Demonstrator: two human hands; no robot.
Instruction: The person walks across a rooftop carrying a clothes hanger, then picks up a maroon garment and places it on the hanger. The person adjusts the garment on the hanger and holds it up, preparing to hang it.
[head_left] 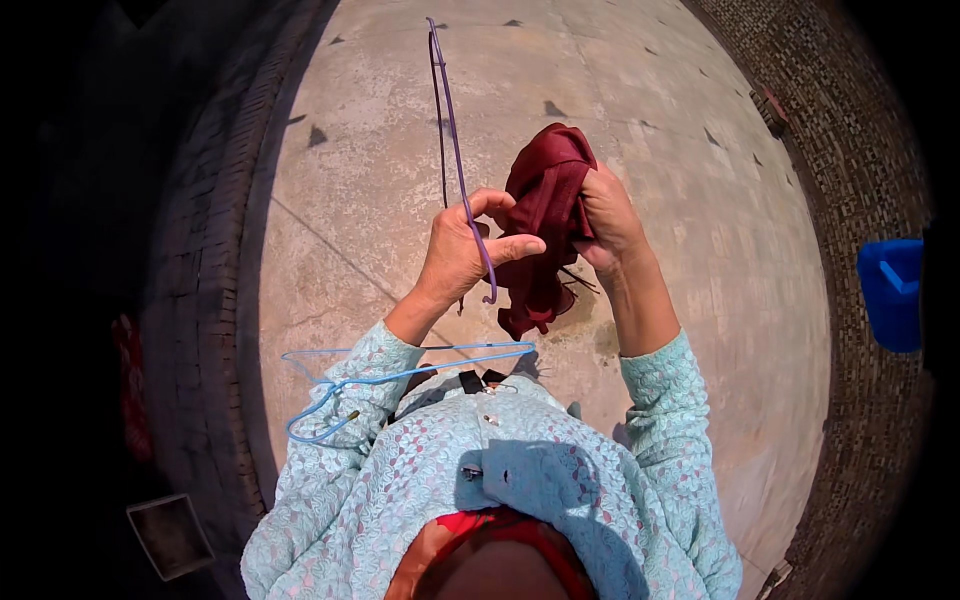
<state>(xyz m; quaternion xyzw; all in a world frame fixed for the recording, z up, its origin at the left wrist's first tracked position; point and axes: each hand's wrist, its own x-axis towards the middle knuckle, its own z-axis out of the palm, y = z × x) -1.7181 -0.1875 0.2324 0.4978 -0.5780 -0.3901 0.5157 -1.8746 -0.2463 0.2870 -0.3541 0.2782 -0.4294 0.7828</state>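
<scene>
A purple clothes hanger (450, 115), seen nearly edge-on, crosses my left hand (452, 252) at the web of the thumb, one end pointing far ahead. The hand holds it, with thumb and index finger spread towards a bunched dark red cloth (548, 190). My right hand (612, 220) is closed on the cloth's right side, its fingertips hidden behind the folds. Part of the cloth hangs down below the hands; whether it is a garment I cannot tell. Over my left forearm hangs a light blue clothes hanger (375, 381), close to my body.
Beneath me lies a sunlit concrete floor (700, 300) with small shadows. Brick paving (855, 150) borders it on the right, where a blue plastic container (888, 300) stands. Along the left runs a shaded brick edge (215, 270). A square frame-like object (170, 537) lies lower left.
</scene>
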